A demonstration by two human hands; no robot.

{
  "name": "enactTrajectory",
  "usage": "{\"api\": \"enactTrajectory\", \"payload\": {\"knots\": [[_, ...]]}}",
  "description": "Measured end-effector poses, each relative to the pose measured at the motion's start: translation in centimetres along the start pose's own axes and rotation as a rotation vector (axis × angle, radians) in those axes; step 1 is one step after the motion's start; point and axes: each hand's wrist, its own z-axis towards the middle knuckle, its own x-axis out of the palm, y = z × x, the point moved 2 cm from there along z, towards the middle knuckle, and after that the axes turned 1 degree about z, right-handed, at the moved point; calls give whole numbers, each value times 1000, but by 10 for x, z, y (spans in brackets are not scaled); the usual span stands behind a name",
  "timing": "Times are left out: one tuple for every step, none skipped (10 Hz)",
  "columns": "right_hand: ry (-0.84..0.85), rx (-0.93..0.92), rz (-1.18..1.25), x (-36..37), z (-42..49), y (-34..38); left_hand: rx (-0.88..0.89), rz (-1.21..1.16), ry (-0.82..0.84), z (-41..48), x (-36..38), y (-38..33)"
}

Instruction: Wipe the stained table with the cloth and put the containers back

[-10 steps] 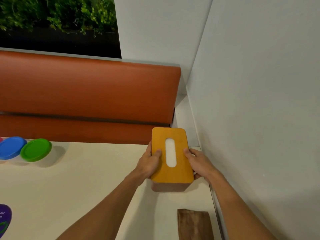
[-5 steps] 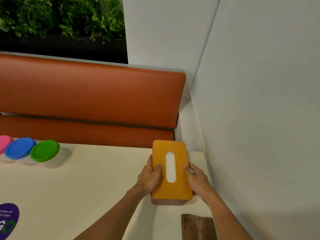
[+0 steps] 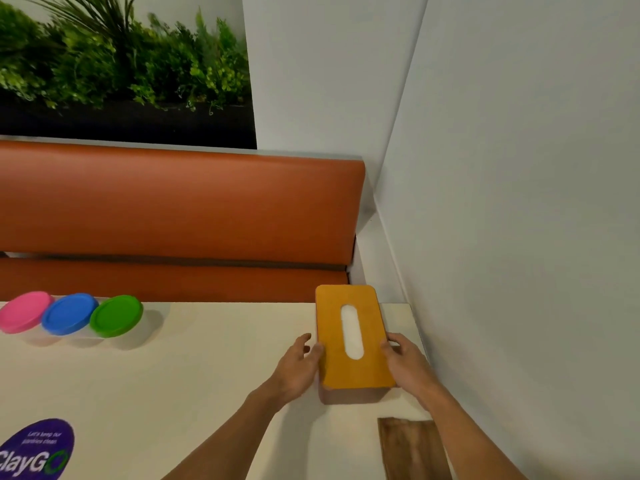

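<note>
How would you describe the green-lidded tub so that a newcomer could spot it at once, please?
Find the orange bench behind the cream table. On the table's far edge, towards the left, three round clear tubs stand in a row. The green-lidded tub is the rightmost, next to the blue-lidded tub and pink-lidded tub.

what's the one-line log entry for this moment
left hand: open, thumb touching tissue box | right hand: grips tissue box side | tissue box: on table, far right corner
</note>
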Motion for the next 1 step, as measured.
{"api": "enactTrajectory", "payload": {"knots": [[-281,-46,-32,4,-19,-8,48,149,-11,-22,-15,20]]}}
